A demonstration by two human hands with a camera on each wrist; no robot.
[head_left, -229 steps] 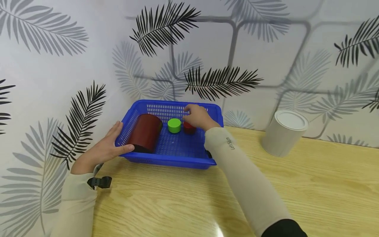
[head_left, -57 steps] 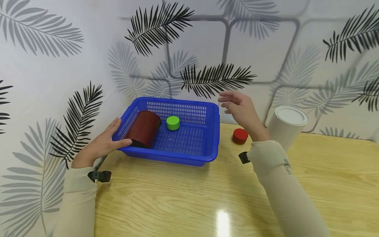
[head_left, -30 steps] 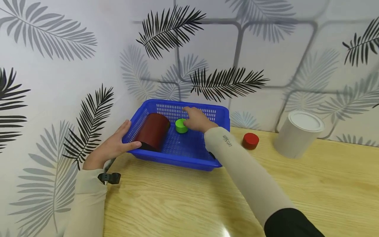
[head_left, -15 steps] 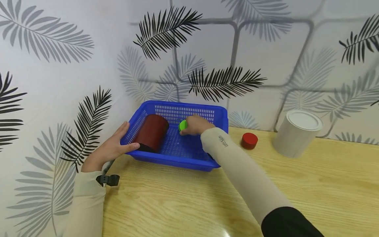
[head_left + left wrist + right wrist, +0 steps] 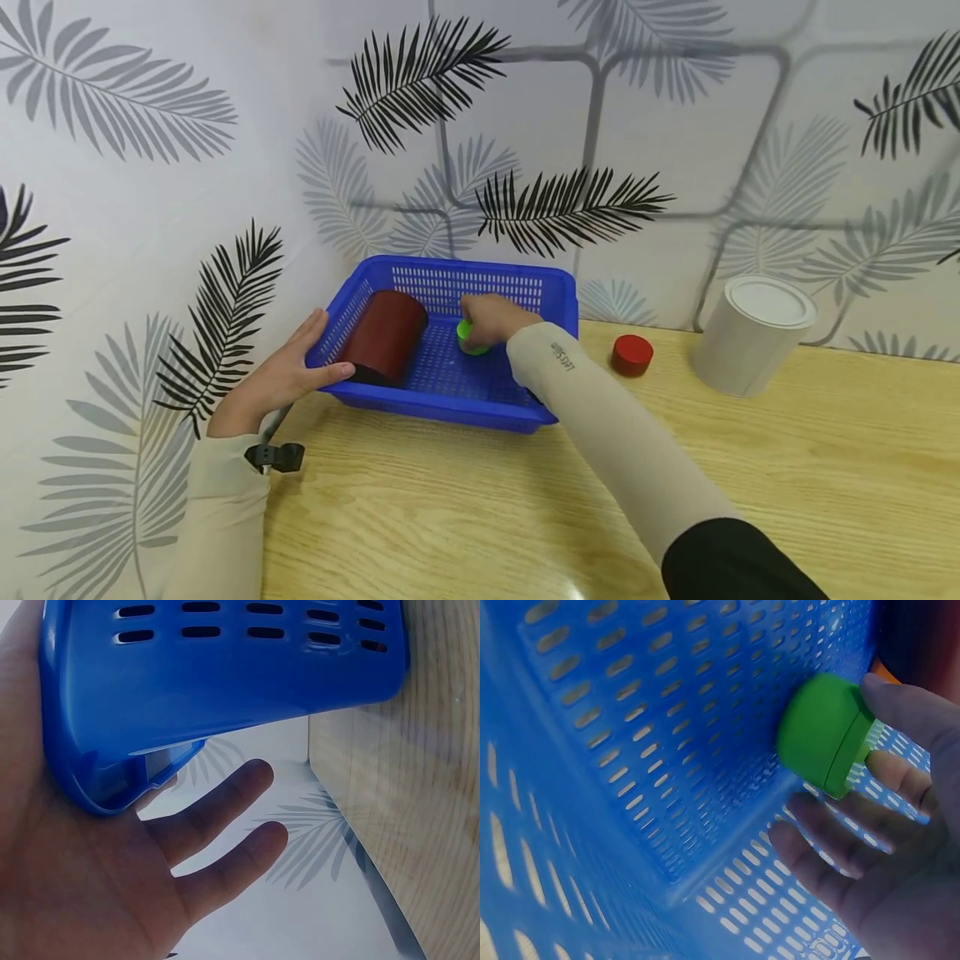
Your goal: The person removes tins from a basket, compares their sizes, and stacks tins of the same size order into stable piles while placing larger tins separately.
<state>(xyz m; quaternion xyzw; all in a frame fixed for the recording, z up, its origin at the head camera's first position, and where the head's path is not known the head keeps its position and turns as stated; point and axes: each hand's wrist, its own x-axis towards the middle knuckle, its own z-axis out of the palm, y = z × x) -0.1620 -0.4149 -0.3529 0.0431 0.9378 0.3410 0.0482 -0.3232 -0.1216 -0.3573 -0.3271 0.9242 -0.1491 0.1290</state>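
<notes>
My left hand [image 5: 281, 375] rests against the near left corner of a blue plastic basket [image 5: 442, 409], thumb along the rim and fingers straight. In the left wrist view its spread fingers [image 5: 217, 806] lie outside the basket wall. Inside the basket my right hand [image 5: 495, 321] pinches a short green cylinder [image 5: 471, 340] between thumb and index finger. The right wrist view shows the thumb at one edge of the green cylinder [image 5: 821, 731] and the other fingers loosely bent. A large dark red cylinder [image 5: 386, 337] lies on its side at the basket's left.
On the wooden table [image 5: 420, 500], a short red cylinder [image 5: 632, 356] stands right of the basket. Farther right is a white canister [image 5: 750, 342] with a white lid. A leaf-patterned wall [image 5: 525, 108] rises directly behind them.
The red short cylinder has gone from the basket to the table. My right hand has come back into the basket and taken hold of the green cylinder, which has shifted slightly right.
</notes>
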